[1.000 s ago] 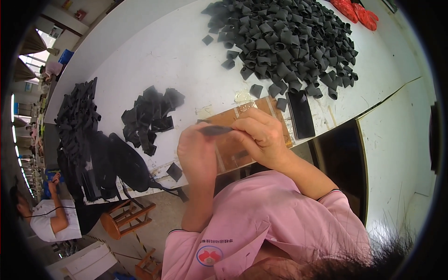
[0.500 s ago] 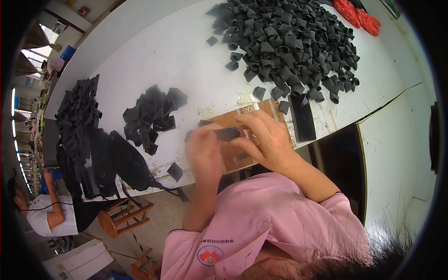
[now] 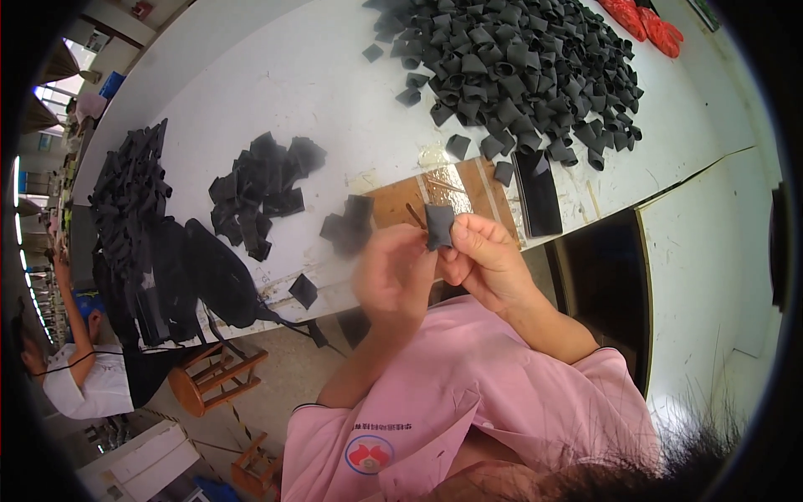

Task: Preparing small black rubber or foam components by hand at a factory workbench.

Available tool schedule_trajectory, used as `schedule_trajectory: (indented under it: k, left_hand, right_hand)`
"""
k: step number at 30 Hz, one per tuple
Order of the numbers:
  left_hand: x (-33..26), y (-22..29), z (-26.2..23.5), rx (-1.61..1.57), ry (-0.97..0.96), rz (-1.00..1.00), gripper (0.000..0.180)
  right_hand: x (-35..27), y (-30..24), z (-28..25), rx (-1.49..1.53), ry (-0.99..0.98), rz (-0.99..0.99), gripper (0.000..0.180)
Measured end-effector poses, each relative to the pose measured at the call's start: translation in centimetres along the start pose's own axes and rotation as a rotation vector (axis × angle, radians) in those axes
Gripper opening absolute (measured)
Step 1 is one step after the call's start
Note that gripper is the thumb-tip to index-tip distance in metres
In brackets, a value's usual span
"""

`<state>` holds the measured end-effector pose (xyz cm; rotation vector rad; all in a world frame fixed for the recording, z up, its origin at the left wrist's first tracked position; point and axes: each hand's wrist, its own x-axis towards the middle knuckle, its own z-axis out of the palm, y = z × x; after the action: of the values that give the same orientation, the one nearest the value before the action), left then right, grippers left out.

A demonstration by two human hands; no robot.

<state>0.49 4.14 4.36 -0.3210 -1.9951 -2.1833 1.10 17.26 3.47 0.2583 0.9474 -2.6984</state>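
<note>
In front of my chest my right hand [image 3: 489, 259] pinches a small black fabric loop piece [image 3: 439, 226] between thumb and fingers. My left hand [image 3: 393, 272] is beside the piece's left edge, its fingers smeared by motion; whether it grips the piece I cannot tell. A thin brown stick-like strip [image 3: 415, 215] shows just above the left fingertips. Below and beyond both hands lies a brown board [image 3: 401, 201] with clear tape across it. Left of my left hand are a few flat black pieces [image 3: 347, 226] on the white table.
A large heap of black loops [image 3: 519, 75] covers the far right of the table [image 3: 276, 92]. Further left lie a cluster of flat black pieces [image 3: 259, 188], a pile of black strips [image 3: 125, 184] and black pouches [image 3: 217, 272]. A dark rectangular slab [image 3: 539, 197] sits right of the board.
The black piece has turned from lying sideways to upright, pinched by my right hand. My left hand has shifted right, uncovering the flat pieces beside it. The view has shifted slightly.
</note>
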Motion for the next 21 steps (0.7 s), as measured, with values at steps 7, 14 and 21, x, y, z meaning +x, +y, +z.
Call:
schedule_trajectory:
  k: [7,14,21]
  left_hand:
    - [-0.7,-1.1,-0.1,0.122,0.013,-0.050,0.010]
    - [-1.0,-1.3,-0.4,0.208,0.012,-0.155,0.008]
    - [-0.8,-1.8,-0.6,0.578,-0.003,0.301,0.011]
  right_hand:
    - [-0.5,1.3,-1.1,-0.488,0.109,-0.212,0.015]
    - [-0.4,0.6,-0.3,-1.120,0.054,-0.832,0.017]
    - [0.7,1.4,-0.5,-1.610,0.061,-1.350,0.024]
